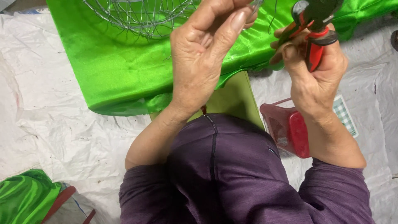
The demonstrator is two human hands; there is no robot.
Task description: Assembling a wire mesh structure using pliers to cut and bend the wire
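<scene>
Left hand: The left hand (199,54) is raised at 12 o'clock of the frame, fingers (232,20) pinched together on a thin wire (271,18) end near the top edge; how firmly it is gripped cannot be told.

Right hand: The right hand (315,79) is closed around the red-and-black handles of pliers (313,25), held upright at 1 o'clock, the head pointing up and slightly left.

Key relation: The wire lies at 9 o'clock from the plier head, just beside it, running roughly top to bottom. The pinching left hand is nearer to it; the plier tips are seen close by, but contact cannot be made out.

Wire frame: A rounded cage of thin grey wire (141,14) is set on the cloth at 11 o'clock, open-meshed and springy in look, cut off by the top edge.

Cloth: A glossy bright-green satin cloth (116,70) is spread beneath frame and hands, smooth with soft folds at its near edge. A second bunch of green satin (25,197) is seen at 8 o'clock.

Ground: A crinkled white plastic sheet (62,137), speckled with dirt, is laid under everything.

Stool: A small red plastic stool (290,128) stands at 4 o'clock, below the right wrist.

Clothing: Purple knit sleeves (232,182) fill the lower frame.
</scene>
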